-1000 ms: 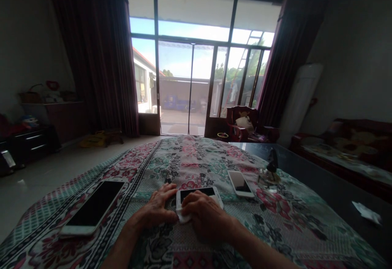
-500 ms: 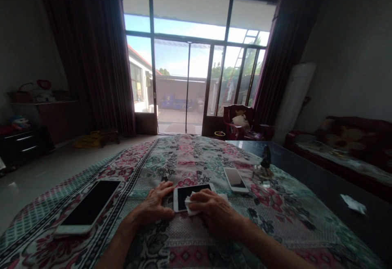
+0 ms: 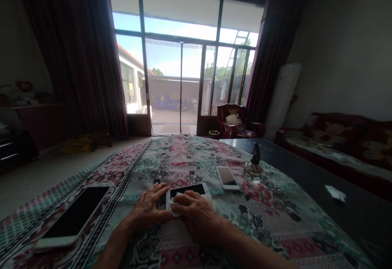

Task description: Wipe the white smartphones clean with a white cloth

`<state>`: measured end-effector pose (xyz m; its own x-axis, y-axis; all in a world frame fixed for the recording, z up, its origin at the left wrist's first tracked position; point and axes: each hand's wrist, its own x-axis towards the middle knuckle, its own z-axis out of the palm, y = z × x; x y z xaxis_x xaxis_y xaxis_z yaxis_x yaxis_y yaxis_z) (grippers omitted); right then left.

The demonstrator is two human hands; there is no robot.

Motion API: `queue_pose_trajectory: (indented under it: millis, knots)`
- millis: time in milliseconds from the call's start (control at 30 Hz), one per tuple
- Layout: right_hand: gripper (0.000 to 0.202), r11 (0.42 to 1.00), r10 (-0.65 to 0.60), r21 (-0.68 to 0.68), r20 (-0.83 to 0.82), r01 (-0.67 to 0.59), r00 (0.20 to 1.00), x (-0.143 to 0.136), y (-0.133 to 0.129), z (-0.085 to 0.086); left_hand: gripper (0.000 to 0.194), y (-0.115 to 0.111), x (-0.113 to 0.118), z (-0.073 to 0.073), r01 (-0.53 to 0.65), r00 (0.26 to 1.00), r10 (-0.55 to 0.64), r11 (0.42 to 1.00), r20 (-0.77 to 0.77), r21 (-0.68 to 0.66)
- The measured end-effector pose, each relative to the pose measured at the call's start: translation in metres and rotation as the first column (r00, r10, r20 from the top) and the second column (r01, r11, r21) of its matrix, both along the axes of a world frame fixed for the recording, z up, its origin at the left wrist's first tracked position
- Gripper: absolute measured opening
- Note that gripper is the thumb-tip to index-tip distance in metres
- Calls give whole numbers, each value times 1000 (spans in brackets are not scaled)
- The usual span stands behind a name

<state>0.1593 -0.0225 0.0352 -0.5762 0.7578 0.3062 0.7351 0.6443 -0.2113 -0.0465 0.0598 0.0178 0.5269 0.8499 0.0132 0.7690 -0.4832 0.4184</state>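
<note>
Patterned cloth leaves room beyond the phone, left fingers spread at its edge, right fingers gripping tissue.

1. A flowery cloth is spread out wide.
2. A white phone lies at the left, screen up.
3. A second phone lies in the middle.
4. A third phone lies to its right.
5. Near that stands a black thing.
6. On the dark tabletop at the right lies crumpled white paper.
</note>
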Motion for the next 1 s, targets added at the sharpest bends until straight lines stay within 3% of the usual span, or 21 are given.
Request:
queue_pose_trajectory:
  millis: [133, 267, 433, 533, 600, 800, 1000]
  knots:
    - [28, 1000, -14, 13, -31, 14, 999, 4, 0, -2, 79, 2, -2, -2, 3, 1000, -3, 1000, -5, 4]
    - [33, 998, -48, 31, -109, 52, 993, 26, 3, -7, 80, 0, -1, 3, 23, 1000, -23, 1000, -21, -9]
    - [34, 968, -221, 67, -219, 241, 950, 65, 12, -18, 80, 0, -1, 4, 26, 999, -26, 999, -19, -25]
    - [34, 942, -306, 71, -225, 329, 925, 73, 12, -19, 79, 3, -3, 0, 30, 1000, -30, 999, -2, -17]
    - [34, 945, -298, 80, -200, 318, 934, 67, 8, -18, 79, 4, -3, -1, 26, 1000, -26, 1000, 3, -5]
    - [29, 989, -74, 119, -121, 88, 990, 37, -4, -18, 79, 4, -2, -2, 14, 1000, -14, 1000, -15, 6]
    - [28, 978, -142, 138, -124, 159, 982, 60, 7, -20, 76, 6, -4, -4, 14, 1000, -14, 1000, -16, 13]
